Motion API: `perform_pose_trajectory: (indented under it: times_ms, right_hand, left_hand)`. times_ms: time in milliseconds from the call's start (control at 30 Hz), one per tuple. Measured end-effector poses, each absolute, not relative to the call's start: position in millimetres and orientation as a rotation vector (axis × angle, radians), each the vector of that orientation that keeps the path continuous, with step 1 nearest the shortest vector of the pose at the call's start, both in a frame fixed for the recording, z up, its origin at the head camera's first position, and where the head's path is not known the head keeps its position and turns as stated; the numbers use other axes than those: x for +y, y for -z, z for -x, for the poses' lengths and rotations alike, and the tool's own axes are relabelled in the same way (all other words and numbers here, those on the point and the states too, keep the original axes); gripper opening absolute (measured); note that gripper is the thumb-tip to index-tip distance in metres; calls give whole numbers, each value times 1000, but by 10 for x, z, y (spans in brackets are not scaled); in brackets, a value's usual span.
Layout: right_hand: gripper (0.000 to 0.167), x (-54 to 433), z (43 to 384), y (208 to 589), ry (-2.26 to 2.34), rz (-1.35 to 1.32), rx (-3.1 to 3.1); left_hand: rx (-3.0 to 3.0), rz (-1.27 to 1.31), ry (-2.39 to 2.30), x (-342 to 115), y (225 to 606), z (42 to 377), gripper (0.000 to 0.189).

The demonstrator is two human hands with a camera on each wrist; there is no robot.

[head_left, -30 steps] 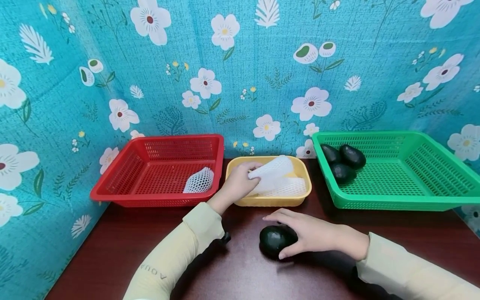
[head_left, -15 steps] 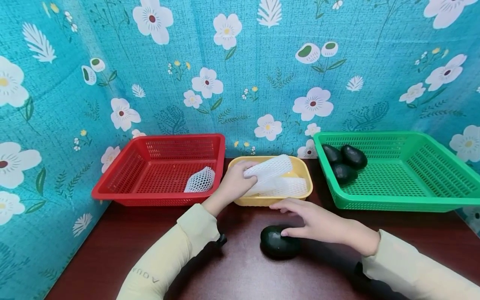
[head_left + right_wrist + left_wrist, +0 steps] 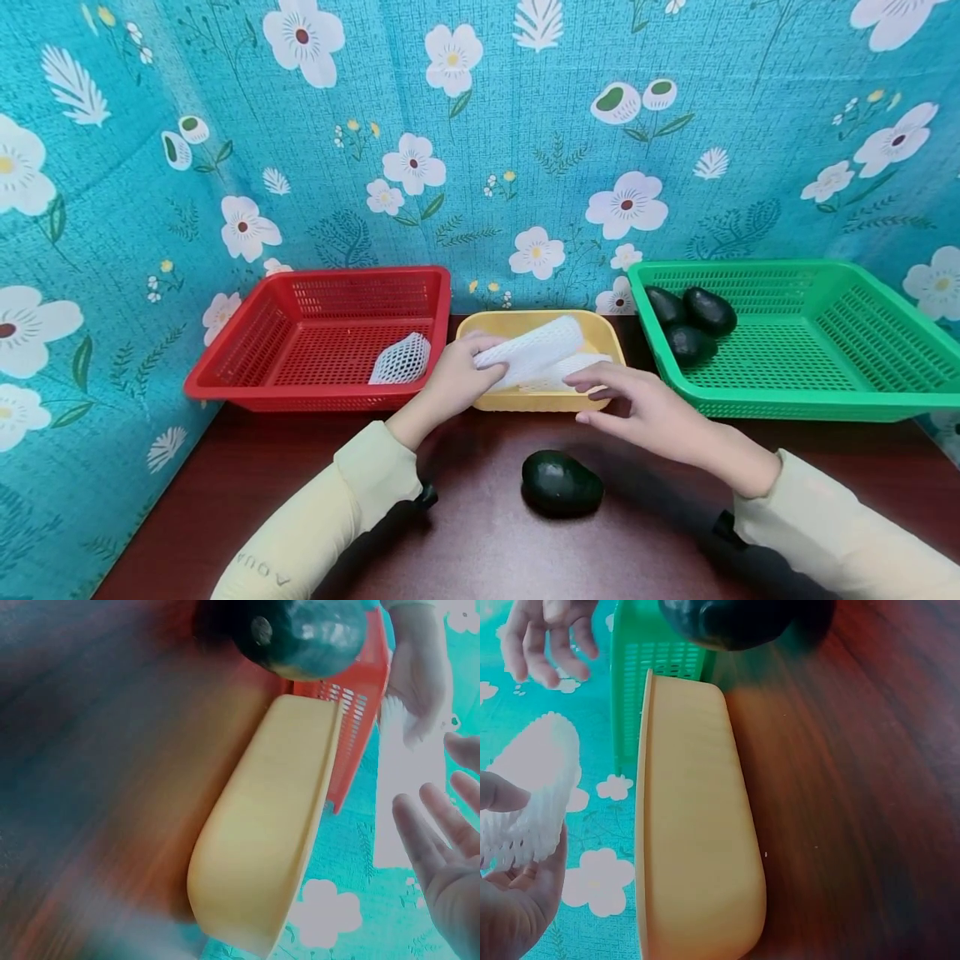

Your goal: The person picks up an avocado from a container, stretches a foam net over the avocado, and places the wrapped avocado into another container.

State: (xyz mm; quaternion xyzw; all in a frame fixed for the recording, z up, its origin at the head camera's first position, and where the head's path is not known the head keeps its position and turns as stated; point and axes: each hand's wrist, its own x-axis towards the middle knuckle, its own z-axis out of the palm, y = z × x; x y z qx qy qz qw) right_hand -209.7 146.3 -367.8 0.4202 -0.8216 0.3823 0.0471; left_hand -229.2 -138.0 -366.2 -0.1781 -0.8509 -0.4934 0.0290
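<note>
My left hand (image 3: 463, 373) pinches a white foam net sleeve (image 3: 534, 348) between thumb and fingers, over the yellow basin (image 3: 540, 403). In the left wrist view the thumb lies across the foam net sleeve (image 3: 536, 776). More white netting (image 3: 570, 367) lies in the basin beneath it. My right hand (image 3: 652, 410) hovers at the basin's front right, fingers spread and slightly bent, holding nothing. On the table in front of the basin rests a dark green avocado (image 3: 561, 484), apart from both hands.
A red basket (image 3: 315, 398) at the left contains one net-wrapped item (image 3: 401, 360). The green basket (image 3: 795, 407) on the right has several dark avocados (image 3: 708, 312) in its left end. Behind everything hangs a blue flowered cloth (image 3: 480, 167).
My right hand has let go of the avocado and moved up and right toward the basin. My left hand has drawn the foam net sleeve slightly left.
</note>
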Motion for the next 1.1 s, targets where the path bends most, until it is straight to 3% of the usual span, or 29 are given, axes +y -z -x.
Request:
perform_pose_trajectory:
  times_ms: [433, 767, 1100]
  right_hand:
    - [40, 1541, 2162, 3615, -1174, -1104, -2351]
    - [29, 1462, 2189, 3611, -1245, -902, -2462]
    - [23, 1274, 2125, 3591, -1484, -922, -2450]
  left_hand:
    - [-2616, 569, 1566, -1458, 3710, 2149, 32]
    - [-2545, 583, 1643, -1508, 3780, 2085, 32]
    - [-2512, 614, 1693, -1511, 3815, 2007, 35]
